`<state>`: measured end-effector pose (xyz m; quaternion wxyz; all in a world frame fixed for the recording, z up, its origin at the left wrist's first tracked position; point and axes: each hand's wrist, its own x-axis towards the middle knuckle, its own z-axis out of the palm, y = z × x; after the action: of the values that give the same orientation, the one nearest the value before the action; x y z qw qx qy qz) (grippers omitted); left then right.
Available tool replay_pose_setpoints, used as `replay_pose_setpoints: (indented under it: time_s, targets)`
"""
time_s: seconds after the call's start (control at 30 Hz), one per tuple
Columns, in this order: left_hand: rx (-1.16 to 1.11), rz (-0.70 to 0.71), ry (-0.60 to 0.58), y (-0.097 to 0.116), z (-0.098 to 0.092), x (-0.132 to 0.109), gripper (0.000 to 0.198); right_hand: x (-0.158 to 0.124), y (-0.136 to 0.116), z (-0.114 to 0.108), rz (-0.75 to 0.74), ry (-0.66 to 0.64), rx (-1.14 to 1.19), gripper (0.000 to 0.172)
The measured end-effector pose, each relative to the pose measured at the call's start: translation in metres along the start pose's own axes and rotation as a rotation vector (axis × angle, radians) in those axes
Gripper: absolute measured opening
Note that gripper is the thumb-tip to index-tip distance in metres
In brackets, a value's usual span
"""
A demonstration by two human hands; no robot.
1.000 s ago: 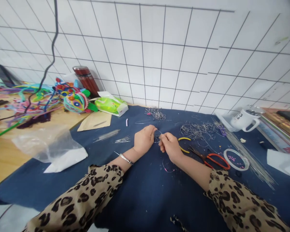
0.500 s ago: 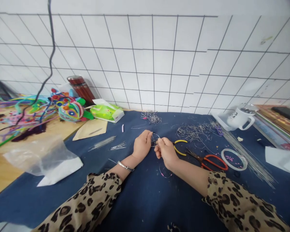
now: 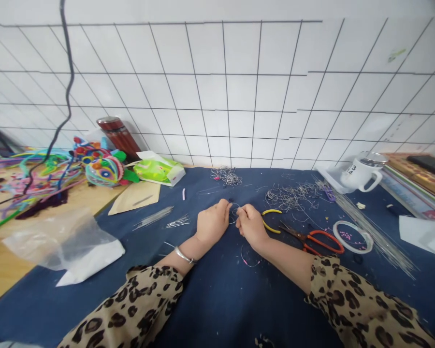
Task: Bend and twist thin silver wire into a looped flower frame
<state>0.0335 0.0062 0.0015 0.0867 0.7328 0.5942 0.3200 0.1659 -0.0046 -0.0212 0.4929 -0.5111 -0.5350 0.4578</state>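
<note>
Surface (image 3: 210, 304): showing dark blue under the hands, with the white gridded wall (image 3: 239, 92) standing beyond its far edge at 12 o'clock.
Left hand (image 3: 212, 224): coming in from 8 o'clock, thumb and fingertips pressed together and apparently clamping one end of the fine wire (image 3: 235, 204).
Right hand (image 3: 252, 225): coming in from 4 o'clock, its fingers curling shut, apparently pinching the other end of that stretch; the exact grip is too small to tell.
Wire tangle (image 3: 292, 196): lying apart from the right hand, at its 2 o'clock.
Scissors (image 3: 304, 237): lying at the right hand's 3 to 4 o'clock, orange handles pointing away from it.
Yellow-handled pliers (image 3: 272, 211): lying just beside the right hand at 3 o'clock, their head being hidden behind it.
Short wires (image 3: 178, 221): lying at the left hand's 9 o'clock, not touching it.
Beaded loop (image 3: 245, 262): lying at the right hand's 6 o'clock, carrying pink beads.
Held stretch: bowing across the gap, its long axis running roughly from 9 to 3 o'clock, at the left hand's 2 o'clock and the right hand's 11 o'clock; neither hand is clearly nearer, fingertips meeting it from both sides.
</note>
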Motion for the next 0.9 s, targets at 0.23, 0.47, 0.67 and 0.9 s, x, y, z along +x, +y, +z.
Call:
replay_pose_setpoints:
  time_s: [0.23, 0.47, 0.67, 0.9]
  targets:
    - [-0.189, -0.027, -0.055, -0.001, -0.003, 0.001, 0.030, -0.001, -0.002, -0.002, -0.033, 0.006, -0.074, 0.026]
    - [-0.308, -0.095, -0.092, -0.005, -0.001, 0.000, 0.029, 0.002, -0.007, -0.007, -0.095, 0.005, -0.197, 0.024]
    - [-0.379, -0.143, -0.215, -0.013, 0.000, 0.004, 0.029, 0.005, -0.009, -0.010, -0.107, -0.032, -0.272, 0.024]
    - [-0.493, -0.123, -0.409, -0.028, -0.012, 0.013, 0.029, 0.011, -0.011, -0.019, -0.066, -0.138, -0.249, 0.030]
